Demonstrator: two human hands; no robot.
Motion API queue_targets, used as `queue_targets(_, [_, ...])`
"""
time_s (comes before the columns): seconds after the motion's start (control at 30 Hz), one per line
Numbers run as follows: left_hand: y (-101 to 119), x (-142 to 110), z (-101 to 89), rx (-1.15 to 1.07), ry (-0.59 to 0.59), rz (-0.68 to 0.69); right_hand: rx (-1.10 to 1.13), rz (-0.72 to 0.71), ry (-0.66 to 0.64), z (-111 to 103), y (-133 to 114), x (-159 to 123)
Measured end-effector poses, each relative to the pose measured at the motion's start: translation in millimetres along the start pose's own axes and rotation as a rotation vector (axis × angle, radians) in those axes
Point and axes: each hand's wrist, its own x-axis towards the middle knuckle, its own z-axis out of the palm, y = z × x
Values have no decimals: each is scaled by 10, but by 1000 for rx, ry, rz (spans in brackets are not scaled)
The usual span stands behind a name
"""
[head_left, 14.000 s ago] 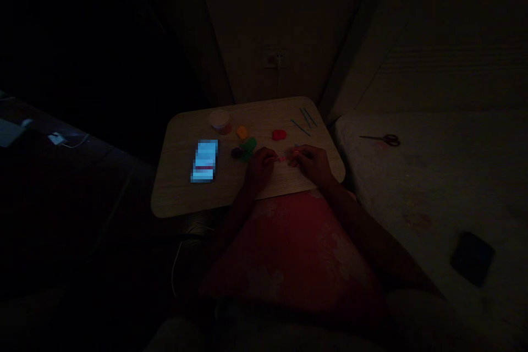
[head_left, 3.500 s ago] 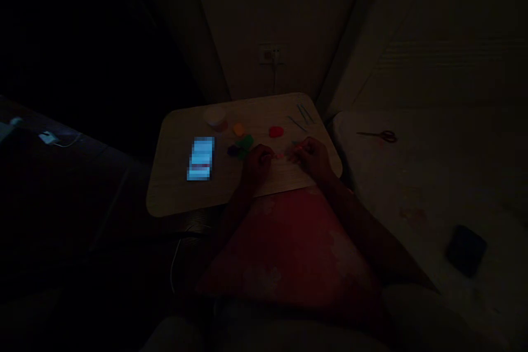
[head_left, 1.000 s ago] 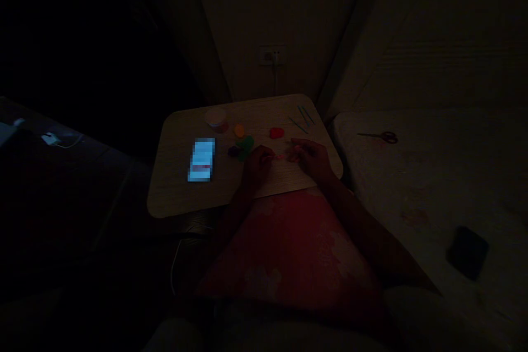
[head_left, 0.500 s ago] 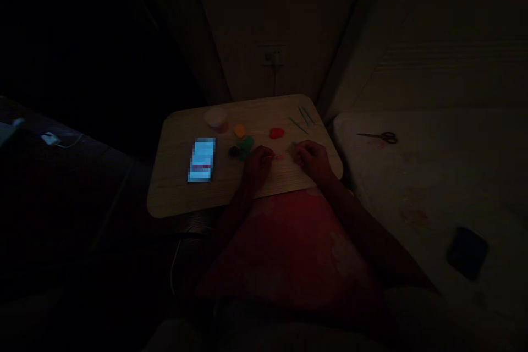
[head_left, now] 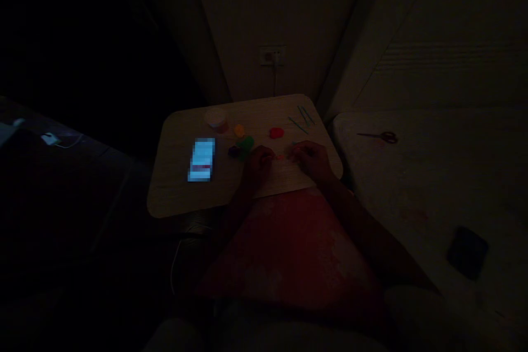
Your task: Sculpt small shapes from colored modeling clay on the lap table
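In dim light, my left hand (head_left: 258,165) is closed in a pinch at the left end of a small, thin pinkish-red piece (head_left: 280,157). My right hand (head_left: 312,158) is at that piece's right end, fingers drawn together; what they hold is too dark to make out. Just beyond lies a red clay-like lump (head_left: 276,132). Left of it are a green lump (head_left: 246,143), a dark purple lump (head_left: 234,151) and an orange lump (head_left: 238,131).
A lit phone (head_left: 201,159) lies on the small wooden table (head_left: 173,192), near a pale cup (head_left: 216,119). Thin sticks (head_left: 305,115) lie at its back right. Scissors (head_left: 377,136) and a dark blue object (head_left: 467,253) rest on the pale surface to the right.
My right hand has shifted slightly left, its fingertips now nearer the pinkish-red piece. My left hand stays about where it was.
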Motion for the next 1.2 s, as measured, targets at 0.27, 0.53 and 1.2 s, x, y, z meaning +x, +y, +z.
queue_targets(0.27, [36,4,-10,2,-12,-22,84,-20,12,29,3,4])
queue_targets(0.53, [34,1,-9,-3,-16,-22,6,-44,-1,5,-1,9])
queue_targets(1.2, [10,-2,-5,-3,-5,-23,-107,-38,85,-7,-38,-11])
